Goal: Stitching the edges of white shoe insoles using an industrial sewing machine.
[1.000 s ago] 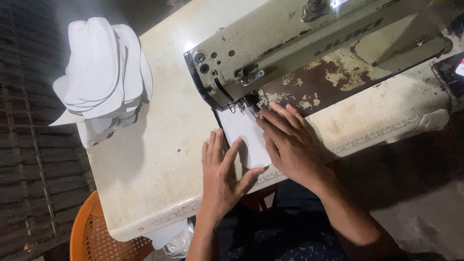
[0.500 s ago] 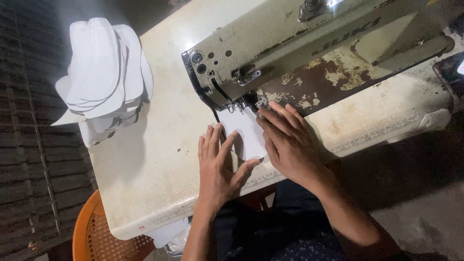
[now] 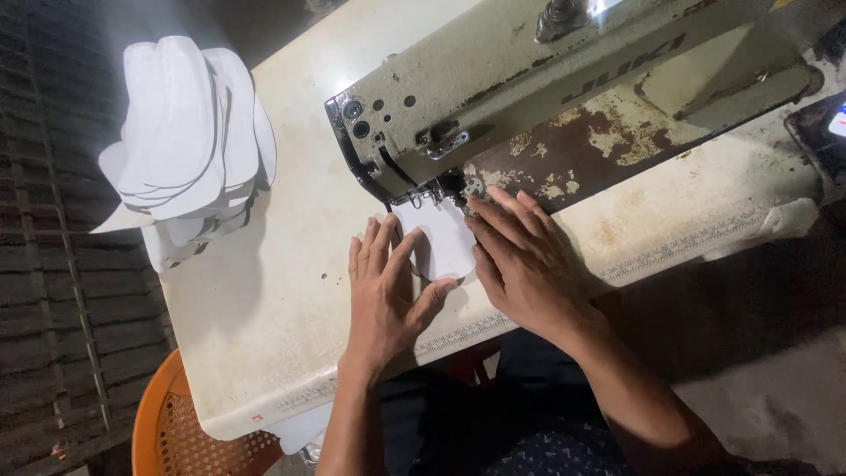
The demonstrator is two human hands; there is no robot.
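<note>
Worn cream worktable (image 3: 264,300), dim room, old rust-spotted sewing machine (image 3: 529,97) across the far side. Both hands lie flat with fingers spread, pinching nothing: left hand (image 3: 383,295) and right hand (image 3: 524,264) press a small white fabric piece (image 3: 441,242) down between them, right under the needle, probably to steer it. Compared with a second ago, the piece looks turned, showing a rounder edge. Stack of white cut pieces (image 3: 185,150) sits far left, orange basket (image 3: 172,432) near left.

Bright overhead light on the pale table (image 3: 264,308), dim dark surroundings, soft shadows, sharp focus
</note>
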